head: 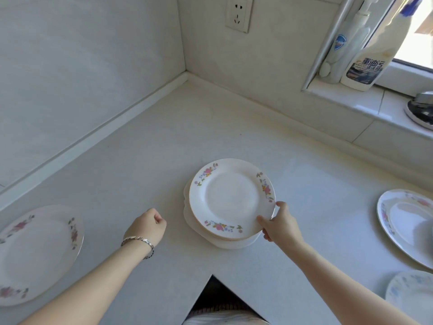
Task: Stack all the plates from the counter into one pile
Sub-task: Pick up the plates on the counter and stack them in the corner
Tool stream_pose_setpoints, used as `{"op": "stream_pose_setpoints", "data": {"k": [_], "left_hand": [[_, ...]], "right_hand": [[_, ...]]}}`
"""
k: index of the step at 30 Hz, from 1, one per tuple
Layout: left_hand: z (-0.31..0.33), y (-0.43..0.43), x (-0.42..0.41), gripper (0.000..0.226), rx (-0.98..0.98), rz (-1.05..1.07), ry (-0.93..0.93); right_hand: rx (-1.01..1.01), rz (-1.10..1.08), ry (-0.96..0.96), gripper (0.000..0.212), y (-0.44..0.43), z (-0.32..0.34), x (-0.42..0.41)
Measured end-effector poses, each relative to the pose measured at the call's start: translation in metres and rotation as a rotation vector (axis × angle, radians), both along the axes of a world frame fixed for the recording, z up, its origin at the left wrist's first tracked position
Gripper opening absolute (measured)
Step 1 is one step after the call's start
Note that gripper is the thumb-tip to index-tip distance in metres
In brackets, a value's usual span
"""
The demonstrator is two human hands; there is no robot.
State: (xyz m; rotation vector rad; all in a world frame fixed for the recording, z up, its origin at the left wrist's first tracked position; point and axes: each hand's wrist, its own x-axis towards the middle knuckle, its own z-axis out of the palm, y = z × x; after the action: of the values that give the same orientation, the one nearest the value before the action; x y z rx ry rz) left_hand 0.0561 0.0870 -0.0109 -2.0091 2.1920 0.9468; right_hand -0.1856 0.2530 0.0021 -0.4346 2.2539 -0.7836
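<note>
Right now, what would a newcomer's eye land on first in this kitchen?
The flowered plate atop the pile in the middle of the counter, its near-right rim pinched by the right hand. Next, the left hand, curled and holding nothing, left of the pile. Then the loose plates: one far left, two at the right edge.

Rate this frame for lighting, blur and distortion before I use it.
Head view: daylight enters from the blown-out window at upper right. In the centre, the white floral-rimmed ceramic plate topping the pile is sharp, pinched by the right hand. At the left edge the large round floral plate looks smeared and stretched. The wide lens bows the back edge of the pale counter.
</note>
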Motion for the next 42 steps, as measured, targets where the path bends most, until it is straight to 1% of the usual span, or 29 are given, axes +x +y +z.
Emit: {"op": "stream_pose_setpoints", "data": {"k": [2, 3, 7, 9, 13, 15, 17, 18, 20, 22, 25, 29, 31, 32, 34, 35, 36, 37, 38, 39, 41, 42], "left_hand": [[0.000, 0.000, 0.000, 0.016, -0.006, 0.004, -0.006], [0.000, -0.001, 0.000, 0.016, -0.006, 0.003, -0.007], [-0.002, 0.000, 0.001, 0.017, -0.005, -0.005, -0.016], [-0.003, 0.002, 0.001, 0.017, -0.004, -0.012, -0.025], [-0.006, 0.006, 0.005, 0.015, 0.001, -0.010, -0.041], [-0.008, 0.009, 0.008, 0.016, 0.008, -0.005, -0.042], [-0.010, 0.011, 0.014, 0.016, 0.022, 0.009, -0.039], [-0.012, 0.012, 0.018, 0.017, 0.032, 0.020, -0.037], [-0.013, 0.012, 0.027, 0.018, 0.044, 0.053, -0.029], [-0.013, 0.011, 0.040, 0.018, 0.054, 0.090, -0.021], [-0.013, 0.007, 0.067, 0.017, 0.085, 0.172, -0.001], [-0.017, 0.002, 0.118, 0.013, 0.155, 0.406, 0.078], [-0.022, -0.002, 0.146, 0.011, 0.191, 0.594, 0.146], [-0.024, -0.005, 0.159, 0.017, 0.203, 0.717, 0.206], [-0.029, -0.011, 0.188, 0.031, 0.214, 0.967, 0.363], [-0.031, -0.013, 0.202, 0.031, 0.233, 1.075, 0.447], [-0.033, -0.015, 0.214, 0.028, 0.269, 1.159, 0.531], [-0.035, -0.017, 0.225, 0.020, 0.326, 1.217, 0.615], [-0.037, -0.019, 0.233, 0.019, 0.357, 1.271, 0.702], [-0.042, -0.023, 0.240, 0.023, 0.362, 1.342, 0.790], [-0.047, -0.031, 0.246, 0.021, 0.342, 1.518, 0.987], [-0.050, -0.032, 0.246, 0.021, 0.334, 1.558, 1.048]], "right_hand": [[0.114, 0.055, 0.122, 0.056, -0.002, -0.003, 0.001], [0.154, 0.071, 0.151, 0.054, -0.004, -0.003, 0.003], [0.174, 0.091, 0.094, 0.047, -0.011, -0.005, 0.010], [0.191, 0.087, 0.114, 0.045, -0.012, -0.004, 0.010], [0.247, 0.125, 0.158, 0.050, -0.009, 0.001, 0.006], [0.317, 0.182, 0.204, 0.054, -0.010, 0.008, 0.006], [0.361, 0.278, 0.362, 0.064, -0.013, 0.020, 0.009], [0.339, 0.334, 0.448, 0.066, -0.017, 0.027, 0.013], [0.235, 0.472, 0.547, 0.059, -0.029, 0.040, 0.024], [0.167, 0.654, 0.530, 0.048, -0.049, 0.049, 0.039], [0.160, 0.908, 0.433, 0.038, -0.087, 0.054, 0.072], [0.158, 1.090, 0.384, 0.036, -0.131, 0.051, 0.126], [0.160, 1.131, 0.375, 0.034, -0.146, 0.043, 0.150], [0.166, 1.144, 0.370, 0.033, -0.150, 0.039, 0.161], [0.191, 1.177, 0.361, 0.032, -0.155, 0.030, 0.178], [0.207, 1.194, 0.357, 0.032, -0.156, 0.025, 0.185], [0.221, 1.208, 0.355, 0.032, -0.156, 0.021, 0.190], [0.233, 1.216, 0.353, 0.031, -0.156, 0.018, 0.194], [0.241, 1.219, 0.354, 0.031, -0.156, 0.014, 0.197], [0.249, 1.217, 0.353, 0.030, -0.156, 0.010, 0.199], [0.268, 1.207, 0.353, 0.029, -0.156, 0.004, 0.199], [0.276, 1.201, 0.356, 0.029, -0.155, 0.002, 0.198]]}}
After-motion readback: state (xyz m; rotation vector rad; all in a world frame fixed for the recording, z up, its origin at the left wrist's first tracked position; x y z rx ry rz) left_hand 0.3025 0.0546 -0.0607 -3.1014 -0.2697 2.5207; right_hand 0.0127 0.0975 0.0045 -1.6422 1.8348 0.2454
